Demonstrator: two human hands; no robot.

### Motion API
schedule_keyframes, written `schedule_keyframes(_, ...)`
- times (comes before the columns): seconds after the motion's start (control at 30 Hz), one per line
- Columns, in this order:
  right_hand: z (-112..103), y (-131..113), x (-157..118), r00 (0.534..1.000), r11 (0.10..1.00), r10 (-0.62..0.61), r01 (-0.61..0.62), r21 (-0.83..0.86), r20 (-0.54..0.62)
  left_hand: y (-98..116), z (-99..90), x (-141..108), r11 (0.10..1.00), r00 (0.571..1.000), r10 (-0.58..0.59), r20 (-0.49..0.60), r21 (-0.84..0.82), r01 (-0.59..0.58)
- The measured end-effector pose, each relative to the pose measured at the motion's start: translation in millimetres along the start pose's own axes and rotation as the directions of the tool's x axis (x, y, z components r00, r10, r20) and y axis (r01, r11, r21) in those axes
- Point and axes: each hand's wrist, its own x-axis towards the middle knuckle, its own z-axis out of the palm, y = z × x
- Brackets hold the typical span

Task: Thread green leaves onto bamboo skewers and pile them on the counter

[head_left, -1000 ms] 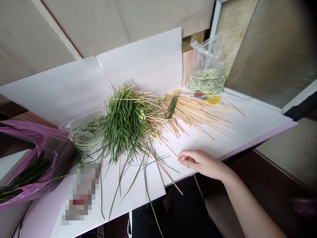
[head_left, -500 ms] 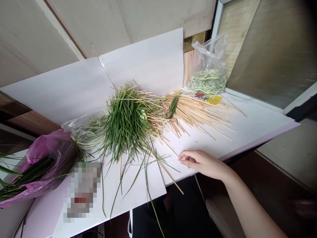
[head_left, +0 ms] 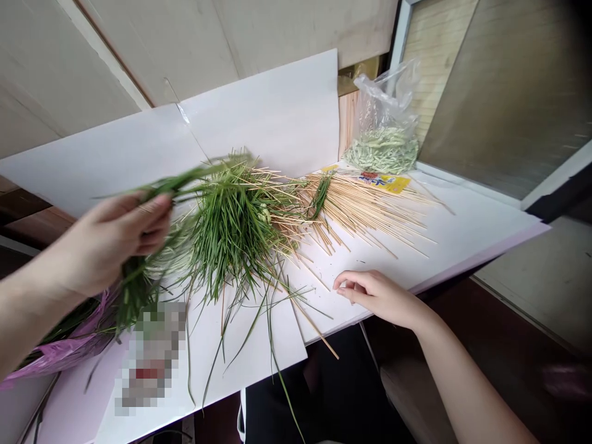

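Across the white surface (head_left: 467, 225) we see a heap of long green stalks (head_left: 226, 240) left of centre, some trailing over the front edge, a fan of thin wooden sticks (head_left: 370, 213) to its right, a purple bag (head_left: 65, 353) of greens at the left edge and a clear bag (head_left: 391, 102) of pale green strips (head_left: 383, 151) at the back right corner. Above the left part, our left hand (head_left: 123, 237) grips a motion-blurred, drooping green bunch (head_left: 136, 296) in closed fingers; near the front edge, our right hand (head_left: 382, 297) curls loosely, its hold indeterminable.
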Motion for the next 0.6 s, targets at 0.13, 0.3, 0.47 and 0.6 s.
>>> schedule_keyframes(0.13,-1,1,1,0.999,1.0,0.006,-0.006,0.001,-0.053,-6,51.6,-5,0.993,0.995,-0.038,0.096,-0.11,0.048)
schedule_keyframes(0.3,-3,-1,0,0.995,1.0,0.0,0.003,0.024,-0.104,-35,94.0,-1,0.985,0.96,-0.086,0.266,-0.125,0.123)
schedule_keyframes(0.47,-3,1,1,0.99,1.0,-0.017,0.021,0.022,-0.138,-85,109.3,13,0.988,0.934,-0.014,0.356,0.148,-0.041)
schedule_keyframes(0.6,-2,3,2,0.992,0.999,-0.025,0.027,0.021,-0.121,-114,116.0,18,0.853,0.926,0.011,0.377,0.479,-0.205)
